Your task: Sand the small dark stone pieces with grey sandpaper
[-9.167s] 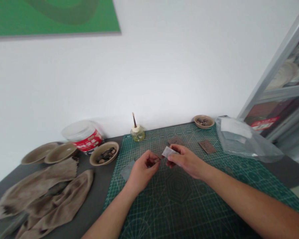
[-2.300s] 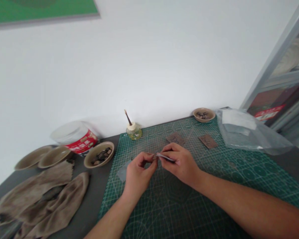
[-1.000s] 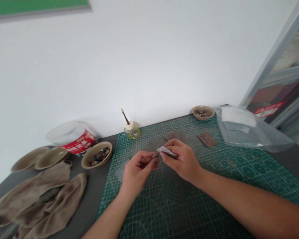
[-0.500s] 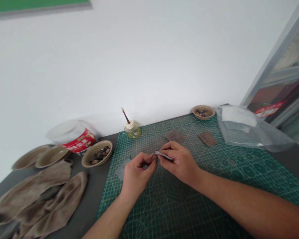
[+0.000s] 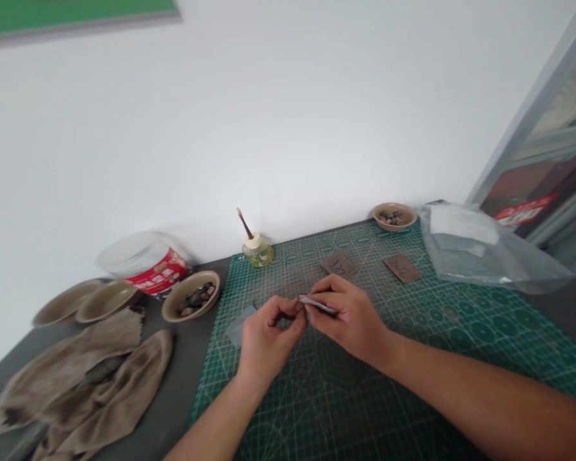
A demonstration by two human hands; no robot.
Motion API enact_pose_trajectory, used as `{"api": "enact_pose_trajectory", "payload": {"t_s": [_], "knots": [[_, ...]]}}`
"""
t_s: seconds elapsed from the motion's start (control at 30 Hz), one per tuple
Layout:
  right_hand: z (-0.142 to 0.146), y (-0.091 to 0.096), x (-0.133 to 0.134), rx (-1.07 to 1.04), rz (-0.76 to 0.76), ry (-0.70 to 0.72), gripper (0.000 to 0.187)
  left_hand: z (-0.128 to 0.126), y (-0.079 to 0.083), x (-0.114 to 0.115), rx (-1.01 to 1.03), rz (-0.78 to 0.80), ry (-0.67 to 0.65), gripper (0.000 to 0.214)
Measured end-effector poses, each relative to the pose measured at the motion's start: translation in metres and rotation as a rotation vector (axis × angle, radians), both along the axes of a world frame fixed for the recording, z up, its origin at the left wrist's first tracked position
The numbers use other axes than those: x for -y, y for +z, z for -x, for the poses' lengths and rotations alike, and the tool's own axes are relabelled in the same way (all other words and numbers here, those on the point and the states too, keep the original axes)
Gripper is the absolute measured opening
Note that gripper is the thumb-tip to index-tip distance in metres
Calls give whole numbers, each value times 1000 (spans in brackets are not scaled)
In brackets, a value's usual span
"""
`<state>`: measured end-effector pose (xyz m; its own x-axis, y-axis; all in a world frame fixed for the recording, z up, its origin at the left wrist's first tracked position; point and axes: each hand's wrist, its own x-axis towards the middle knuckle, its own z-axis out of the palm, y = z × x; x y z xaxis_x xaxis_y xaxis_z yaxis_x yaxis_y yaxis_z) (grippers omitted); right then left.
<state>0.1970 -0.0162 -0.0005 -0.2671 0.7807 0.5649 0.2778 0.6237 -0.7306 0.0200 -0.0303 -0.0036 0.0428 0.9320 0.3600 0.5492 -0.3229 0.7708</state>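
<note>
Over the green cutting mat (image 5: 288, 410), my two hands meet at the fingertips. My left hand (image 5: 271, 333) is closed in a pinch on a small stone-like piece, almost wholly hidden by the fingers. My right hand (image 5: 348, 314) grips a thin, folded grey sheet that looks like sandpaper (image 5: 319, 303), its tip against the left fingertips. Two brown sandpaper squares with handwritten numbers lie beyond the hands: one (image 5: 339, 264) just behind the right hand, the other (image 5: 402, 267) farther right. A grey sheet (image 5: 240, 326) lies partly behind my left hand.
Left of the mat are a bowl of stones (image 5: 192, 310), two more bowls, a tub with a red label (image 5: 158, 272) and a crumpled brown cloth (image 5: 120, 397). A glass jar with a brush (image 5: 259, 253), another stone bowl (image 5: 394, 224) and a plastic bag (image 5: 484, 256) line the back.
The whole view has shifted slightly, so things appear a little farther right. Both hands keep their grip, with the folded sheet's tip still at the left fingertips.
</note>
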Motion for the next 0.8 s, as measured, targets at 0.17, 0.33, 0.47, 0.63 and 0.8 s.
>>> {"api": "enact_pose_trajectory", "payload": {"t_s": [0.17, 0.33, 0.47, 0.63, 0.8], "knots": [[0, 0, 1, -9, -8, 0, 18, 0, 1, 1, 19, 8, -14, 11], [0, -2, 0, 5, -42, 9, 21, 0, -1, 0, 76, 32, -14, 11], [-1, -4, -4, -5, 29, 8, 16, -1, -1, 0, 161, 47, -45, 14], [-2, -3, -8, -51, 163, 53, 11, -1, 0, 0, 263, 72, -60, 15], [-3, 0, -6, -85, 169, 57, 11, -2, 0, 0, 286, 87, -66, 16]]}}
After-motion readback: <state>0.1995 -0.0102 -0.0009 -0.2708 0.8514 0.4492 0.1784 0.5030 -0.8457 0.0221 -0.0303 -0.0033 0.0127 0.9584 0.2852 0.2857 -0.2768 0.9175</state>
